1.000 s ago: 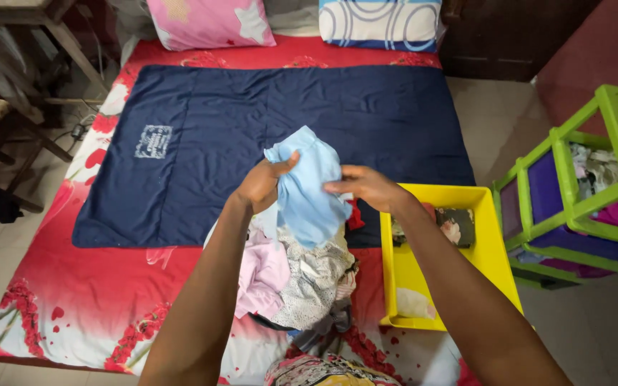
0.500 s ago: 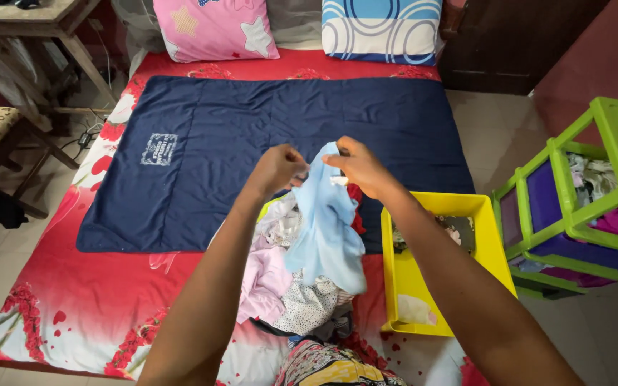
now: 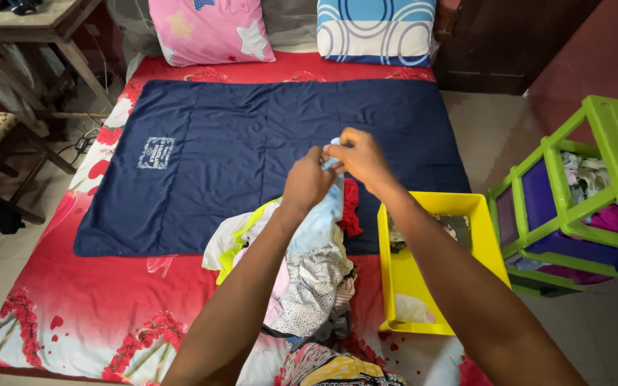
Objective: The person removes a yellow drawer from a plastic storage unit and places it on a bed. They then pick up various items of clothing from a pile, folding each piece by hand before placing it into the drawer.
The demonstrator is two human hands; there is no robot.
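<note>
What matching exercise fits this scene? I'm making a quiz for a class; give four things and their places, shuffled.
Things:
1 light blue garment
2 yellow bin
3 pink star pillow
4 green rack

Places:
A head of the bed
B floor, far right
C held in both hands
D bed's right edge, beside the clothes pile

Pairs: 1-C, 2-D, 3-A, 4-B

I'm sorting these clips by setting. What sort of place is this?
Most likely a home bedroom: a bed with two pillows, a pile of clothes on it, and a green plastic drawer unit of clothes beside it.
</note>
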